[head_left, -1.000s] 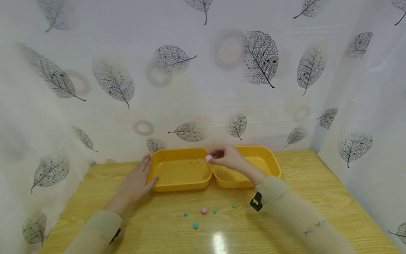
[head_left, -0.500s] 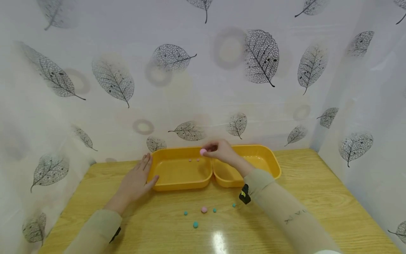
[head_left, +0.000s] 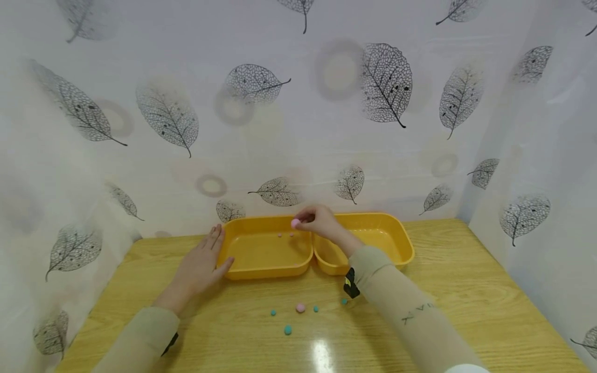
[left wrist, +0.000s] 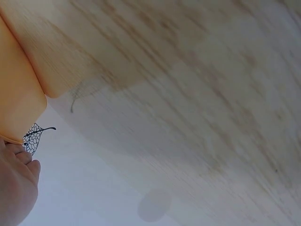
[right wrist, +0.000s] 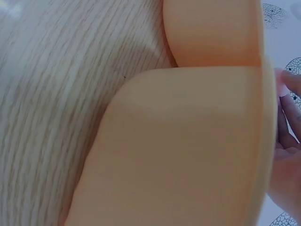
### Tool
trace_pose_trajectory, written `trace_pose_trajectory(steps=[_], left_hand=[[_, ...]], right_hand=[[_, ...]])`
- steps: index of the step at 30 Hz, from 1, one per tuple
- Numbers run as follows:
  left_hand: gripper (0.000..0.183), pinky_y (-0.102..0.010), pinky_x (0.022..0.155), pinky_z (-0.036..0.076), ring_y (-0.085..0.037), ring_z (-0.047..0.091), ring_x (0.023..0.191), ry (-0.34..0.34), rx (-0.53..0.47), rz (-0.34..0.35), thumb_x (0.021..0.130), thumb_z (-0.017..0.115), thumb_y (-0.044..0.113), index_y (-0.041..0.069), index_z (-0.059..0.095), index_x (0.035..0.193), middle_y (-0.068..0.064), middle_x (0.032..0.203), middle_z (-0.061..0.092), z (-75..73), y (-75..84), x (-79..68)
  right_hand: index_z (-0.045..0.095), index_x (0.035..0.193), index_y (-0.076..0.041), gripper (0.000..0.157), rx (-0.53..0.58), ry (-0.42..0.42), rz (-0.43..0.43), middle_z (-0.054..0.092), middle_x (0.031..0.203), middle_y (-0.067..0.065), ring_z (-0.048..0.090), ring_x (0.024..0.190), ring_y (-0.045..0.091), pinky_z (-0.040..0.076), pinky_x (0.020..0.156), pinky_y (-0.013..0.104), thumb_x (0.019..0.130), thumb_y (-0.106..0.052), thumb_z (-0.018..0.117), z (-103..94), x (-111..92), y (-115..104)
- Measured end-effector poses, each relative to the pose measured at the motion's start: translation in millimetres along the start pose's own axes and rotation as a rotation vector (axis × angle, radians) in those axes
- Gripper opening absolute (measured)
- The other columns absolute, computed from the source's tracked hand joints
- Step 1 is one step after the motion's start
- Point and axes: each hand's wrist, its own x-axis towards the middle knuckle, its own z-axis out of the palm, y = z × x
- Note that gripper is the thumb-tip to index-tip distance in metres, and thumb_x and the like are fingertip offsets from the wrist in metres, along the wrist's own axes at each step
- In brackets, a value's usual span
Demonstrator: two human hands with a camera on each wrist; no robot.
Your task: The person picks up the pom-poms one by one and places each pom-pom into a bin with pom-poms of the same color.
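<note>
Ball (head_left: 295, 224), pink, sits pinched and partly hidden in the right hand (head_left: 321, 221).

We seem to be in a screened-off space: sheets (head_left: 298, 134) printed with leaves (head_left: 386, 83) wall it from nine through twelve to three o'clock, round a wood-grain bench (head_left: 252, 298) at six. Whether home, lab or shop, we cannot tell.

A: so are both trays (head_left: 268, 255) just plain yellow?
B: yep, solid yellow. pink balls (head_left: 300, 307) and teal balls (head_left: 287, 330), no pattern I can make out.
A: table (head_left: 466, 282)?
B: yellowish-brown wood grain. backdrop (head_left: 303, 140) is whitish, with lacy black leaves (head_left: 388, 83) and blurry grey rings (head_left: 211, 186). sleeves (head_left: 389, 295) are beige.
</note>
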Motion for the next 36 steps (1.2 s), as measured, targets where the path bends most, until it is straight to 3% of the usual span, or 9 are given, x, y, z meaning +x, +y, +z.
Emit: trace_pose_trajectory(steps=[6,19,26,36], left_hand=[[0.079,-0.058,0.132,0.028,-0.047,0.022,0.162,-0.010,0.001,0.002,0.110,0.050,0.041,-0.013,0.024,0.162,-0.030,0.173,0.019,-2.3,1.6,0.4],[0.079,-0.058,0.131,0.028,-0.047,0.023,0.161,-0.008,-0.004,0.004,0.110,0.052,0.040,-0.014,0.024,0.161,-0.031,0.173,0.019,-1.6,1.2,-0.5],[0.079,-0.058,0.131,0.028,-0.047,0.023,0.162,-0.005,-0.002,0.007,0.110,0.052,0.039,-0.014,0.024,0.161,-0.031,0.173,0.020,-2.4,1.7,-0.5],[0.079,-0.058,0.132,0.027,-0.047,0.023,0.162,-0.007,-0.008,0.002,0.110,0.052,0.039,-0.014,0.024,0.161,-0.031,0.173,0.019,-4.1,2.0,-0.6]], right_hand=[[0.078,0.117,0.004,0.026,-0.014,0.001,-0.002,0.078,0.116,0.020,0.074,0.099,0.024,0.063,0.091,0.031,0.094,-0.006,0.080,2.8,1,5],[0.076,0.121,0.005,0.028,-0.032,0.004,0.012,0.079,0.115,0.021,0.075,0.103,0.031,0.063,0.093,0.034,0.095,-0.006,0.078,4.1,-2,2],[0.077,0.118,0.007,0.026,-0.015,0.014,-0.035,0.081,0.108,0.017,0.076,0.095,0.023,0.064,0.087,0.029,0.094,-0.003,0.077,1.0,-3,2],[0.076,0.122,0.005,0.030,-0.026,-0.017,-0.016,0.080,0.115,0.020,0.076,0.103,0.030,0.064,0.092,0.034,0.095,-0.008,0.079,-6.2,-8,-7]])
